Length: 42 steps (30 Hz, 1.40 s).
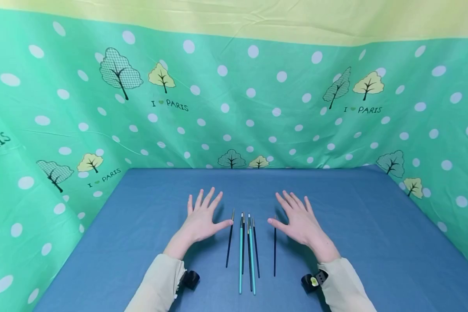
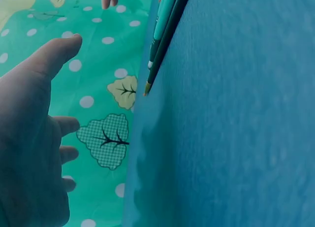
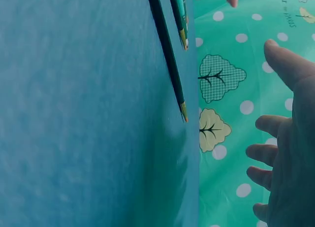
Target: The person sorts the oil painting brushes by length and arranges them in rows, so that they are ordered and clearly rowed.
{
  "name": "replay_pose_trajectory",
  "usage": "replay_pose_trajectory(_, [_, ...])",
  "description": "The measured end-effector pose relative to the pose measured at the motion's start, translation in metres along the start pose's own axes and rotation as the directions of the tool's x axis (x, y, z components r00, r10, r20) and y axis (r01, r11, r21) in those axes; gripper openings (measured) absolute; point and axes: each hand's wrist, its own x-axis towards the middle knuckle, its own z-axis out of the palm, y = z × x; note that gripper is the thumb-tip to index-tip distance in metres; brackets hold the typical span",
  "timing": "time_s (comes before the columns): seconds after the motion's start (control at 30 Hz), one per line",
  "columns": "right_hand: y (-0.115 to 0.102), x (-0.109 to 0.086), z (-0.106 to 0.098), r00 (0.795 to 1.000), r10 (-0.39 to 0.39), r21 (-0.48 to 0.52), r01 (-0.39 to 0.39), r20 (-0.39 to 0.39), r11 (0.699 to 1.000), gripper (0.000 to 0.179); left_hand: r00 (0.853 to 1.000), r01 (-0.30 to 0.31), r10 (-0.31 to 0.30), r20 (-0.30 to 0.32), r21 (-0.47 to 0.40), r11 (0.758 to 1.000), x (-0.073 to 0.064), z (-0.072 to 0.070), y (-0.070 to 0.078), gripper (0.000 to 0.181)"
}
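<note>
Several thin paintbrushes lie side by side on the blue table, bristles pointing away. Two have turquoise handles, a left turquoise paintbrush (image 1: pixel 240 255) and a right turquoise paintbrush (image 1: pixel 251 260); the others are dark. My left hand (image 1: pixel 200 222) hovers palm down with fingers spread, its thumb tip over the leftmost dark paintbrush (image 1: pixel 229 247). Opposite it, my right hand (image 1: pixel 300 222) is spread the same way, its thumb above the rightmost dark paintbrush (image 1: pixel 274 255). Both hands hold nothing. In the right wrist view that dark paintbrush (image 3: pixel 170 59) lies apart from the hand.
A blue cloth (image 1: pixel 113 260) covers the table. Behind and at both sides hangs a green dotted curtain (image 1: pixel 203 95) with printed trees. Each wrist wears a small black camera, a left one (image 1: pixel 191 280) and a right one (image 1: pixel 310 283).
</note>
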Motion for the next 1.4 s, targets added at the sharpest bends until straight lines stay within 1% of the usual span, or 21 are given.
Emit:
replay_pose_trajectory(0.1, [-0.003,-0.002,0.001,1.000,-0.001,0.029,0.000,0.005,1.000,0.082,1.000,-0.005,0.006,0.017,-0.028,1.000,-0.002,0.000,0.002,0.086])
replay_pose_trajectory(0.3, [-0.008,-0.006,0.001,1.000,-0.014,0.079,0.013,0.014,0.997,0.079,0.999,-0.045,0.046,0.022,-0.048,0.998,-0.005,0.002,0.006,0.081])
replay_pose_trajectory(0.4, [-0.011,-0.008,0.001,0.999,-0.005,0.115,0.000,0.045,0.993,0.078,0.997,-0.049,0.053,0.051,-0.067,0.997,-0.008,0.003,0.008,0.077])
replay_pose_trajectory(0.53, [-0.013,-0.011,0.001,0.994,0.026,0.153,-0.042,0.101,0.987,0.078,0.995,-0.008,0.020,0.094,-0.125,0.992,-0.013,0.002,0.013,0.075])
replay_pose_trajectory(0.63, [-0.014,-0.014,0.001,0.988,0.051,0.166,-0.075,0.145,0.983,0.080,0.994,0.024,-0.005,0.111,-0.174,0.985,-0.017,0.003,0.015,0.074])
replay_pose_trajectory(0.8, [-0.015,-0.017,0.003,0.981,0.071,0.177,-0.104,0.181,0.979,0.081,0.992,0.040,-0.010,0.123,-0.243,0.969,-0.020,0.006,0.016,0.067])
replay_pose_trajectory(0.93, [-0.016,-0.018,0.006,0.977,0.091,0.212,-0.133,0.194,0.968,0.078,0.991,0.051,-0.009,0.133,-0.315,0.948,-0.020,0.008,0.017,0.060])
replay_pose_trajectory(1.0, [-0.017,-0.019,0.006,0.972,0.100,0.241,-0.151,0.213,0.959,0.074,0.990,0.063,-0.012,0.143,-0.356,0.932,-0.020,0.009,0.016,0.057])
replay_pose_trajectory(1.13, [-0.018,-0.020,0.005,0.963,0.112,0.282,-0.182,0.247,0.942,0.068,0.981,0.109,-0.023,0.190,-0.454,0.884,-0.018,0.012,0.015,0.055])
replay_pose_trajectory(1.23, [-0.018,-0.022,0.006,0.958,0.122,0.283,-0.196,0.259,0.939,0.066,0.972,0.150,-0.030,0.231,-0.525,0.837,-0.017,0.014,0.015,0.055])
replay_pose_trajectory(1.33, [-0.018,-0.022,0.009,0.957,0.133,0.280,-0.206,0.258,0.938,0.066,0.968,0.173,-0.036,0.248,-0.559,0.811,-0.017,0.017,0.015,0.055])
replay_pose_trajectory(1.37, [-0.018,-0.023,0.010,0.957,0.133,0.279,-0.205,0.257,0.938,0.066,0.967,0.178,-0.038,0.250,-0.566,0.805,-0.017,0.017,0.016,0.055])
replay_pose_trajectory(1.4, [-0.019,-0.023,0.011,0.957,0.135,0.280,-0.207,0.255,0.937,0.065,0.968,0.178,-0.039,0.249,-0.565,0.805,-0.017,0.018,0.016,0.055])
